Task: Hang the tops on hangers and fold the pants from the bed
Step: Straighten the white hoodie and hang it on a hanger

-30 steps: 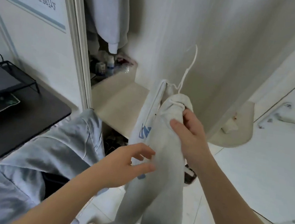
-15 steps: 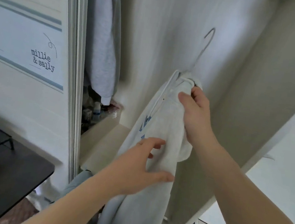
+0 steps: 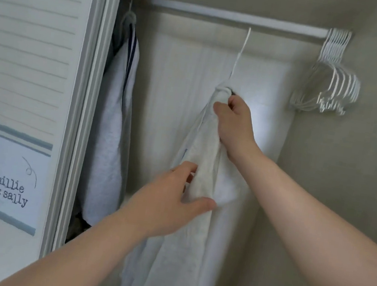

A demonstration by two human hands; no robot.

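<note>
Just under the white closet rod (image 3: 236,18), the thin white wire hanger (image 3: 240,53) stood with its hook tip close beneath the bar; whether it touched the rod could not be told. A white fabric top (image 3: 188,252) hung from that hanger, trailing well below the rod. The right hand (image 3: 233,125) was clenched around the bunched collar at the hanger's neck. The left hand (image 3: 169,203), lower and apart from the right, pinched a fold of the same top between thumb and fingers. At the rod's right end hung a cluster of empty white hangers (image 3: 331,87). Below the rod's left end hung a grey-and-white garment with a dark navy stripe (image 3: 111,132).
</note>
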